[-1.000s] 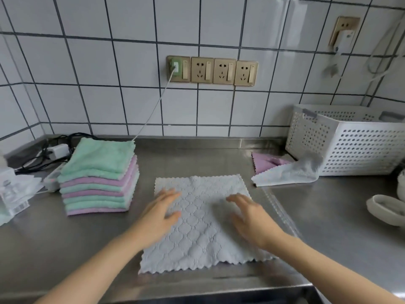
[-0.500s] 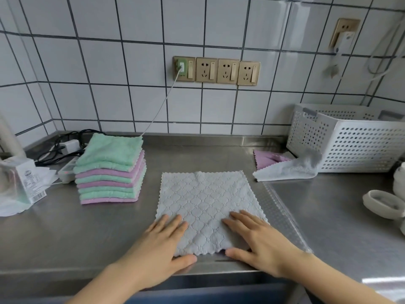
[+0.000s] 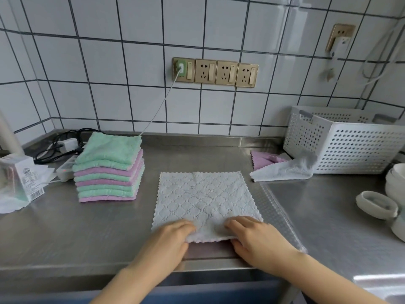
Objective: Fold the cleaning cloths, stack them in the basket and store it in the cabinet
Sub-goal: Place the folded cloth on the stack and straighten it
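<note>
While the grey cloth [image 3: 202, 200] was being smoothed flat under open palms a second ago, its near edge is now pinched and lifted off the table [image 3: 328, 216] by both hands: the left hand [image 3: 169, 240] grips the corner at 7 o'clock of the cloth, the right hand [image 3: 256, 236] the corner at 5 o'clock, fingers curled over the hem. A first fold, near edge carried away toward 12 o'clock, is judged to be starting; the smoothing step appears finished.

One cloth is being worked at the table's middle. At 10 o'clock a stack of folded cloths [image 3: 108, 170] is seen, with about eight layers countable, green and pink alternating. At 2 o'clock two loose cloths wait unfolded: one grey cloth by the basket [image 3: 282, 171] and one pink cloth [image 3: 264, 159] partly under it. One white perforated basket [image 3: 350, 145] stands just behind them; its inside cannot be seen fully. No cabinet is in view, so stacking and storing are judged to remain.
</note>
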Demonstrator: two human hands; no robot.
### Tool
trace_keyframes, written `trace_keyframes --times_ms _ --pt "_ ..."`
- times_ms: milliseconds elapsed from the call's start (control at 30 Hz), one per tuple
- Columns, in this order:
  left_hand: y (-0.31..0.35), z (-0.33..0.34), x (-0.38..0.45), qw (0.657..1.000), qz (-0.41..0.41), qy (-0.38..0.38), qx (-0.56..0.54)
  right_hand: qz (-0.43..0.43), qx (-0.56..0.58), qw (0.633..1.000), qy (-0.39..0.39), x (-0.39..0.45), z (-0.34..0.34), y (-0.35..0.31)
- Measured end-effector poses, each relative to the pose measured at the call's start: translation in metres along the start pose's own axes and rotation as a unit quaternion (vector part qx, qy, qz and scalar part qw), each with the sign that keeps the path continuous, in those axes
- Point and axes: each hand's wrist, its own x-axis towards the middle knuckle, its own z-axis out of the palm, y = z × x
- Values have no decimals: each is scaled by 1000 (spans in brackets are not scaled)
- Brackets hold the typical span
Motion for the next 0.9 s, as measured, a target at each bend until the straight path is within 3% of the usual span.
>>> trace_keyframes --times_ms 133,367,467,600,733,900 --pt "-41 -14 -19 996 -57 28 -55 37 72 997 -12 -28 -1 32" --pt "-44 -41 -50 980 -93 29 -171 158 246 954 60 -54 -21 45" --pt "-33 -70 -56 952 -142 19 -270 157 367 915 66 -67 -38 38" --pt "-27 -85 -31 883 -211 107 -405 203 478 841 153 -43 -40 34" --pt "-55 -65 25 887 -260 146 -353 301 486 802 174 23 -26 52" --pt "-93 -17 44 899 -302 170 -268 414 372 818 147 54 24 69"
